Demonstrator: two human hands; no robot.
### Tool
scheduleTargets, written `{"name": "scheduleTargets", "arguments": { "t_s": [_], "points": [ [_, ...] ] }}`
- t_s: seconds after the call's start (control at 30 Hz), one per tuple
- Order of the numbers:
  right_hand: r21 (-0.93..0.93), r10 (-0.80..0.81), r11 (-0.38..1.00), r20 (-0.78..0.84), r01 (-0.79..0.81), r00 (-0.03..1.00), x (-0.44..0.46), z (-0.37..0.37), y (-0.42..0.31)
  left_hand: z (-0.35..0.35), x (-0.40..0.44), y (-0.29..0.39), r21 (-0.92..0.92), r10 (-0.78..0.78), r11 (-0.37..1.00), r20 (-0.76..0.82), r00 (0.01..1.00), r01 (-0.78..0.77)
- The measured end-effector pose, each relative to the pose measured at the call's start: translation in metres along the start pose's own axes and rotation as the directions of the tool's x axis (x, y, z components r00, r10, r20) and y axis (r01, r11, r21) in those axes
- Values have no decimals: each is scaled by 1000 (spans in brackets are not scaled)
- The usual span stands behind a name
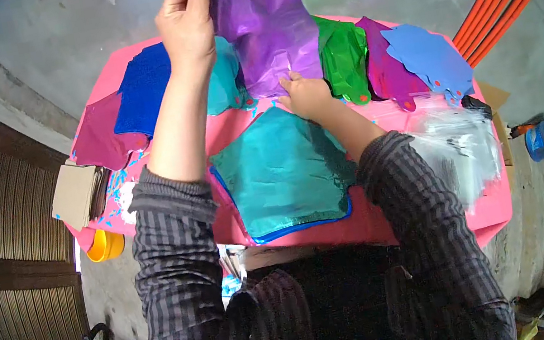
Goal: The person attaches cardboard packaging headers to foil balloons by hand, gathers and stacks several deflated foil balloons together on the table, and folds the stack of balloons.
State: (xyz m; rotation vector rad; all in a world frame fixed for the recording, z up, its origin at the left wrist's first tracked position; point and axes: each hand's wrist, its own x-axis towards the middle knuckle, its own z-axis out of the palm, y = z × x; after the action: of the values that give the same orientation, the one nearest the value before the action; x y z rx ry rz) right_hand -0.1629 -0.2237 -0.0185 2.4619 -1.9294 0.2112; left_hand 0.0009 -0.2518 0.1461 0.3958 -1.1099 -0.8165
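Observation:
A shiny purple foil balloon point(263, 18), flat and uninflated, hangs spread out at the far side of the table. My left hand point(187, 21) pinches its upper left edge between thumb and fingers. Down at the lower edge, my right hand point(306, 95) has its fingers closed on the foil; the fingertips are partly hidden. Closer to my body lies a stack of flat, star-shaped foil balloons, with a teal foil balloon point(279, 169) on top and blue edges showing beneath.
Flat foil piles flank the work: maroon point(105, 134), dark blue point(144, 94), green point(344, 59), magenta point(385, 66) and light blue point(431, 58). Clear plastic bags point(457, 148) lie right, cardboard pieces point(78, 195) left. A pink cover point(367, 215) drapes the table. A yellow container point(105, 245) is at left.

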Motion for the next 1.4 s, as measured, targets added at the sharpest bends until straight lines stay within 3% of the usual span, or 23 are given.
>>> {"name": "scheduleTargets", "arguments": {
  "t_s": [0.1, 0.2, 0.33, 0.4, 0.47, 0.53, 0.63, 0.67, 0.73, 0.77, 0.8, 0.87, 0.9, 0.93, 1.03, 1.07, 1.13, 1.17, 1.23, 1.27, 1.3, 1.37, 1.4],
  "points": [
    [8, 4, 1000, -12, -4, 1000, 0, 2, 1, -11, -3, 25, 123, 47, 991, 11, 999, -48],
    [42, 27, 999, 15, -28, 1000, 0, -4, -1, -32, 6, 47, 316, 251, 919, -6, 968, -236],
    [83, 34, 996, 71, -39, 997, -2, -13, -2, -30, 13, 89, 131, 360, 927, -57, 931, -351],
    [95, 33, 995, 87, -41, 996, -2, -15, -1, -39, 4, 98, 235, 397, 895, -36, 917, -378],
    [193, 28, 981, 14, -30, 1000, -5, -15, 2, -50, -9, 105, 424, 456, 804, 12, 890, -417],
    [239, 22, 971, -20, -16, 1000, -4, -18, 7, -58, -21, 111, 448, 476, 780, 27, 879, -436],
    [371, -42, 921, -206, 118, 978, -9, -24, 14, -71, -47, 121, 499, 504, 734, 53, 862, -460],
    [370, -44, 922, -200, 117, 979, -12, -27, 18, -74, -58, 125, 616, 495, 643, 119, 861, -455],
    [651, -33, 753, -102, 92, 994, -17, -47, 23, -78, -80, 135, 798, 451, 410, 244, 859, -442],
    [768, -36, 637, -50, 61, 998, -21, -55, 26, -72, -95, 140, 795, 428, 351, 334, 840, -495],
    [767, -35, 639, -44, 56, 998, -26, -63, 30, -62, -108, 141, 783, 400, 295, 420, 815, -548],
    [870, -57, 464, 219, -169, 974, -39, -80, 40, -59, -126, 131, 679, 282, 379, 563, 777, -629],
    [884, -89, 369, 342, -288, 936, -45, -87, 42, -56, -137, 127, 680, 220, 342, 613, 759, -649],
    [882, -87, 371, 345, -291, 934, -54, -95, 42, -51, -150, 123, 677, 154, 305, 658, 737, -669],
    [762, -240, 440, 609, -475, 756, -83, -111, 37, -42, -187, 92, 673, 81, 287, 692, 717, -682],
    [761, -240, 440, 611, -476, 755, -89, -108, 32, -40, -199, 80, 661, 80, 302, 700, 710, -686],
    [724, -196, 454, 650, -519, 734, -95, -95, 18, -24, -223, 74, 701, -119, 262, 705, 699, -663],
    [705, -176, 459, 669, -541, 722, -98, -91, 14, -15, -231, 72, 703, -121, 261, 703, 701, -661],
    [703, -175, 544, 628, -458, 758, -100, -90, 12, -3, -238, 73, 750, -456, 344, 660, 597, -565],
    [689, -174, 622, 585, -373, 792, -101, -90, 12, -4, -240, 77, 751, -456, 341, 658, 599, -565],
    [662, -176, 692, 539, -286, 823, -101, -89, 13, -5, -242, 82, 774, -500, 433, 633, 592, -462],
    [664, -185, 693, 541, -281, 820, -97, -80, 18, -10, -241, 92, 781, -586, 583, 595, 551, -224],
    [663, -194, 696, 544, -277, 816, -94, -73, 22, -15, -237, 91, 780, -586, 584, 597, 548, -225]
  ]
}}
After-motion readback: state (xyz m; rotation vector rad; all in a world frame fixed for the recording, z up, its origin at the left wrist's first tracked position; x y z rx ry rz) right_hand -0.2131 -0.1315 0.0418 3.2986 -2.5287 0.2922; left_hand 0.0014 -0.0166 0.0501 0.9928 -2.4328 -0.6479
